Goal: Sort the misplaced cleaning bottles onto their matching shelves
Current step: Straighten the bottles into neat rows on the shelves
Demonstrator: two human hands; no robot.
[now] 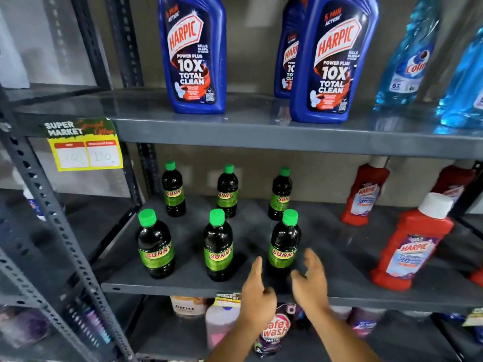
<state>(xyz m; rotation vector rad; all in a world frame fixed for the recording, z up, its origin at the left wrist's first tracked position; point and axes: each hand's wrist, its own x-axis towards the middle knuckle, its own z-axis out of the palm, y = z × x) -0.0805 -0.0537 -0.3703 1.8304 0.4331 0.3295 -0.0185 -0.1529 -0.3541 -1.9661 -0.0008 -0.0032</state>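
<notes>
Several dark Sunny bottles with green caps stand in two rows on the middle shelf (183,287). The front right Sunny bottle (283,244) stands just beyond my hands. My left hand (257,291) and my right hand (312,280) hover at the shelf's front edge, fingers apart, holding nothing. Red Harpic bottles (413,246) with white caps stand at the right of the same shelf. Blue Harpic bottles (193,56) and light blue Colin bottles (405,58) stand on the upper shelf (261,134).
A yellow price tag (85,147) hangs from the upper shelf's left end. Perforated grey uprights (52,218) frame the rack at left. The bottom shelf holds a Safewash pouch (274,330), a pink bottle (220,325) and other packs.
</notes>
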